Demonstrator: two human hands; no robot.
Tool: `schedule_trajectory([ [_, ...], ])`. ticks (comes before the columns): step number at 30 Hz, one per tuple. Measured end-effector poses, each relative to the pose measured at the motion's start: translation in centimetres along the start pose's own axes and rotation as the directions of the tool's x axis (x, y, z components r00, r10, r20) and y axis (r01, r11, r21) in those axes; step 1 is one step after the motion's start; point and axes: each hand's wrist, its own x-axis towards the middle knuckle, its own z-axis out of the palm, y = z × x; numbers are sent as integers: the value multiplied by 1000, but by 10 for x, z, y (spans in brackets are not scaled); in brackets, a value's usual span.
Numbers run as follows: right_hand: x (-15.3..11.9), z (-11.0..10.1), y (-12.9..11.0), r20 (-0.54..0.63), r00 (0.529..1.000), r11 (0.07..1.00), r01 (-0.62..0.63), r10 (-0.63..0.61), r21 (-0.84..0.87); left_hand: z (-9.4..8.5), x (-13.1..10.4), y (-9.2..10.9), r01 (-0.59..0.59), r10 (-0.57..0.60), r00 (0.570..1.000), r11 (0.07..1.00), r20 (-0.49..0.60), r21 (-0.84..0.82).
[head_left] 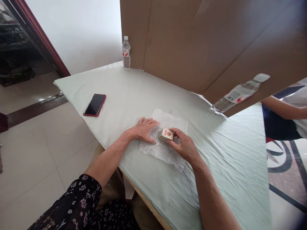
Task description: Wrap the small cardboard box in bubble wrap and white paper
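Note:
A sheet of bubble wrap lies spread on the pale green tablecloth. My right hand grips a small cream-coloured box with a red label and a round red picture, over the middle of the sheet. Thumb and fingers close on the box's right end. My left hand rests flat on the left part of the bubble wrap, fingers spread, a little apart from the box. Whether the box touches the sheet is hard to tell.
A phone with a red case lies at the left. Tall cardboard stands along the back, with one water bottle at its left end and another water bottle at the right. Another person's arm shows at far right.

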Motion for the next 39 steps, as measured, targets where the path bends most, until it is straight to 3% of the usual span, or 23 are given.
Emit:
schedule_trajectory([
  [24,-6,3,-3,-20,1000,1000,-17,17,-3,-7,-1,7,24,-24,999,1000,36,7],
  [27,-6,2,-2,-30,1000,1000,10,-10,-4,-8,0,10,13,-15,998,1000,-63,-27],
  [30,-9,-10,-7,-133,990,998,50,-53,-27,-9,1,13,-69,44,977,991,-211,-111],
  [32,-16,-22,-17,-187,977,992,91,-105,-84,-9,1,16,-137,86,963,972,-254,-192],
  [34,-28,-30,-30,-125,967,966,199,-221,-167,-7,1,19,-188,122,961,947,-249,-262],
  [36,-45,-28,-41,1,927,898,364,-376,-248,-5,0,24,-225,157,960,926,-233,-302],
  [39,-71,-10,-48,104,898,798,428,-427,-424,-1,1,28,-256,191,957,912,-220,-321],
])
